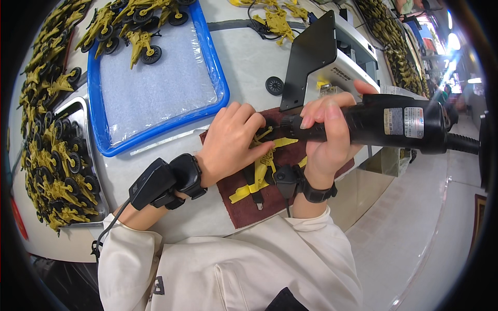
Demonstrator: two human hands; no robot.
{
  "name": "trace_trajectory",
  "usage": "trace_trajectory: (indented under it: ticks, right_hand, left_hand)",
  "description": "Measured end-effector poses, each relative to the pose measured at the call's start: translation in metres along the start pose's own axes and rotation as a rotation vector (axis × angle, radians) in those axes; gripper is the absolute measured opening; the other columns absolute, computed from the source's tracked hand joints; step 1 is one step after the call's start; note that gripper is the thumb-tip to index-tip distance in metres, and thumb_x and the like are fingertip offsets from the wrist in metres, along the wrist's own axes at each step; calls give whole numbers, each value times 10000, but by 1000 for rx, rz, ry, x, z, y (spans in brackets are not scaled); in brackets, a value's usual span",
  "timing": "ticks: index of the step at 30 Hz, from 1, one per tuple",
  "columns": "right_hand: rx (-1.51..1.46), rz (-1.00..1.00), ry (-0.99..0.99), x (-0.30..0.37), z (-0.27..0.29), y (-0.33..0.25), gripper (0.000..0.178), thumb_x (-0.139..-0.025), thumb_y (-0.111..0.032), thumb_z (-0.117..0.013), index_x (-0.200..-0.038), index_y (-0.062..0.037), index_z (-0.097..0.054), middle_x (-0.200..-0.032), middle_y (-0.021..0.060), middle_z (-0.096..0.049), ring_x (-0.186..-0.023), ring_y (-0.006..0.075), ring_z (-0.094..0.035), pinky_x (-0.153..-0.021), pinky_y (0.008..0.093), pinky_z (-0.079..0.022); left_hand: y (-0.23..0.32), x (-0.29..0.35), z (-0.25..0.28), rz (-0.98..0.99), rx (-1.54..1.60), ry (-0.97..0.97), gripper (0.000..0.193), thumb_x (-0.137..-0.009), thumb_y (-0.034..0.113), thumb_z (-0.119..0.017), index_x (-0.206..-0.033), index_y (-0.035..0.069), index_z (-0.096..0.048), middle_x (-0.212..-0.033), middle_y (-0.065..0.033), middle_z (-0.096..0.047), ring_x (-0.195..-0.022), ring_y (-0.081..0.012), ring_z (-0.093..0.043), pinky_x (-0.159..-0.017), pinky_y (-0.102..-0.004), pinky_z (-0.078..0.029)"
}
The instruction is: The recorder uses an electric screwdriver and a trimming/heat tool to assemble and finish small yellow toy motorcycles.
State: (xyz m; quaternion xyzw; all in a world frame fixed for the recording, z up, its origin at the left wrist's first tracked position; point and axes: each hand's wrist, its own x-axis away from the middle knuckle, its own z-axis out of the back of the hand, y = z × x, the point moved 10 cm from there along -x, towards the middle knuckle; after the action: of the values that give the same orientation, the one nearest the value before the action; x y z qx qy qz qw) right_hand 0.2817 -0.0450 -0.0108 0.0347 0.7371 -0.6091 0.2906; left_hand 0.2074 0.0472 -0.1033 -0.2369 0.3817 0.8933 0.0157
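My right hand (332, 122) is wrapped round a black electric screwdriver (384, 122), which lies nearly level with its tip pointing left. My left hand (228, 142) is closed on a yellow-olive plastic toy motorcycle frame (265, 157), its thumb and fingers at the upper end. The screwdriver's nose meets a dark part, perhaps a wheel, beside the left fingertips; the exact contact is hidden. Under both hands lies a dark red cloth (241, 210) with strips of yellow tape (241, 194) on it.
A blue-rimmed tray (224, 90) holds several toy motorcycle frames with wheels. Many more fill a metal tray (101, 194) at left. One loose black wheel (274, 85) lies before a black-and-white machine (311, 57). The screwdriver's cable (464, 143) runs off right.
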Motion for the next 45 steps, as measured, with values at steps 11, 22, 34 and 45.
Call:
trace_trajectory:
  ticks: [11,22,34,45]
  right_hand:
    - [35,2,-20,1,-4,2,497,-785,-75,-520,-1211,26,-285,-618,75,-464,-468,168,-463,-505,316,-431]
    - [10,5,3,1,-3,2,505,-778,-74,-534,-1214,20,-297,-622,74,-478,-474,167,-475,-511,314,-429]
    - [10,-19,-36,2,-8,7,463,-788,-44,-548,-1186,17,-321,-649,77,-496,-487,160,-488,-513,302,-438]
    - [-107,-88,-152,-3,-20,23,374,-774,81,-571,-1085,9,-376,-665,64,-564,-530,111,-530,-539,235,-462]
  left_hand:
    - [15,20,0,34,33,-123,734,-579,409,-779,-1127,18,-486,-1102,-145,-482,-1005,-322,-466,-866,-415,-377]
    - [13,33,-6,47,2,-168,817,-608,456,-749,-1208,-9,-447,-1247,-186,-434,-1181,-361,-400,-995,-460,-319]
    - [13,34,-6,36,-1,-164,823,-601,473,-742,-1212,3,-454,-1261,-171,-442,-1188,-352,-399,-1003,-462,-305]
    - [14,37,-4,29,-21,-176,872,-585,493,-748,-1231,-12,-451,-1274,-172,-442,-1208,-333,-387,-1039,-445,-278]
